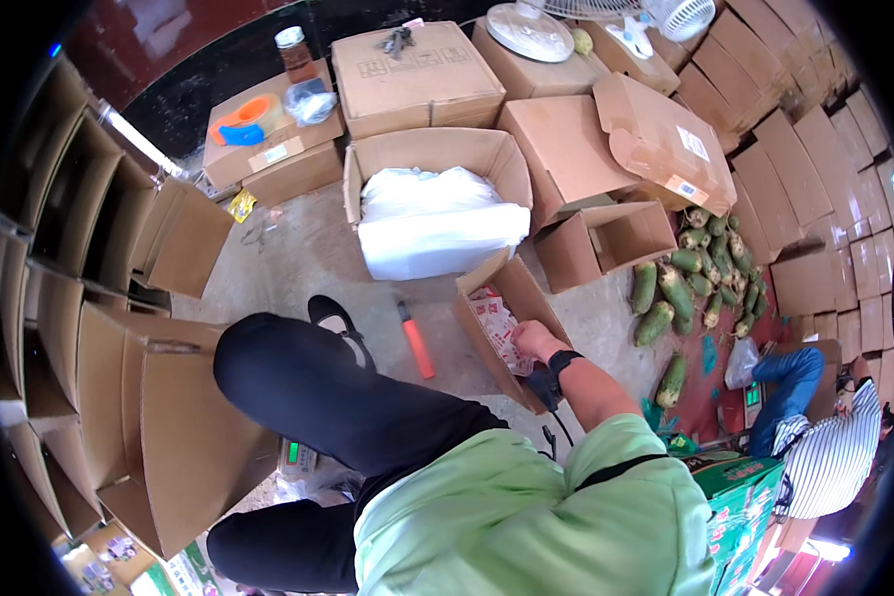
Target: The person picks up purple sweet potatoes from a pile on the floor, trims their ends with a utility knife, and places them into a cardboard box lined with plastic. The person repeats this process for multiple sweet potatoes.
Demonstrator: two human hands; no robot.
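Note:
My right hand [534, 341], with a dark band at the wrist, reaches into a small open carton [512, 288]. Its fingers are curled against red-and-white printed packets [495, 320] inside; whether one is pinched between them is hidden. A black object [541, 385] sits at the carton's near end, below the wrist, with a dark cable running from it. My left hand is out of the picture. On the floor left of the carton lies a tool with an orange-red handle [417, 343] and a dark end. My shoe [340, 328] stands left of it.
Ahead is an open box of white sheeting [442, 228]; right of it stands another open carton [611, 243]. Long green vegetables [700, 273] lie on the floor beyond. Tall cartons [179, 417] crowd the left. A person in a striped top [834, 447] is at the right.

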